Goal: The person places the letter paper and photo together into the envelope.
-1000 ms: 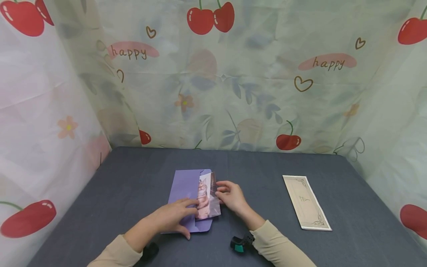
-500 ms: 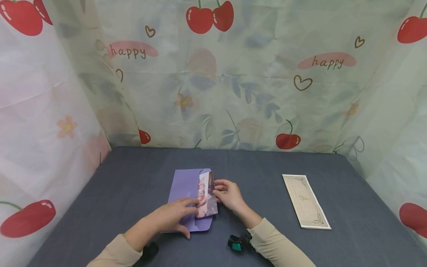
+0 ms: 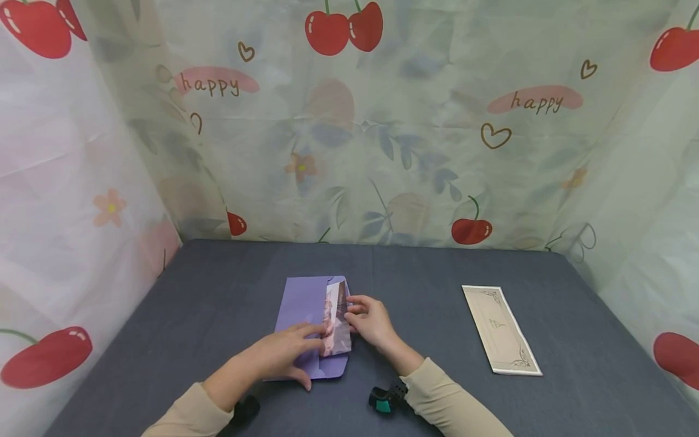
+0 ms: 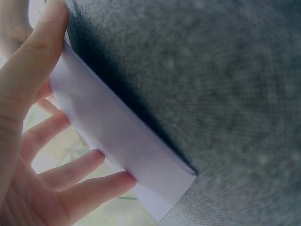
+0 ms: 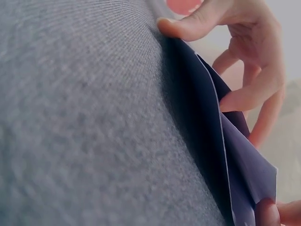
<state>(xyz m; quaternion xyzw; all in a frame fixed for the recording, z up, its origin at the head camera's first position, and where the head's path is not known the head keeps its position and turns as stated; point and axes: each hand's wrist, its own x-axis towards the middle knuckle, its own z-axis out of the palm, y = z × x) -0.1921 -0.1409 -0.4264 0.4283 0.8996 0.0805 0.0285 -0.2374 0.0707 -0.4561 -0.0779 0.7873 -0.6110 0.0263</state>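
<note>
A purple envelope [image 3: 303,300] lies on the dark tabletop, its opening facing right. My left hand [image 3: 275,358] rests on it with spread fingers, the thumb off its near edge. In the left wrist view the fingertips of that hand touch the pale purple paper [image 4: 113,122]. A printed picture card [image 3: 335,328] showing a pinkish animal sits partly inside the opening, and its left part is hidden. My right hand [image 3: 374,321] pinches the card's right edge. Its fingertips [image 5: 269,214] show at the bottom of the right wrist view, beyond the envelope's gaping edge [image 5: 221,117].
To the right lies a cream, long card with ornate corners [image 3: 499,331]. A black wrist device with a green patch [image 3: 384,400] hangs under the right wrist. Cherry-printed cloth [image 3: 360,152] walls the back and sides of the dark table [image 3: 415,273].
My right hand has moved left and slid the picture card along, so a narrower strip of it shows outside the envelope. The left hand has stayed in place.
</note>
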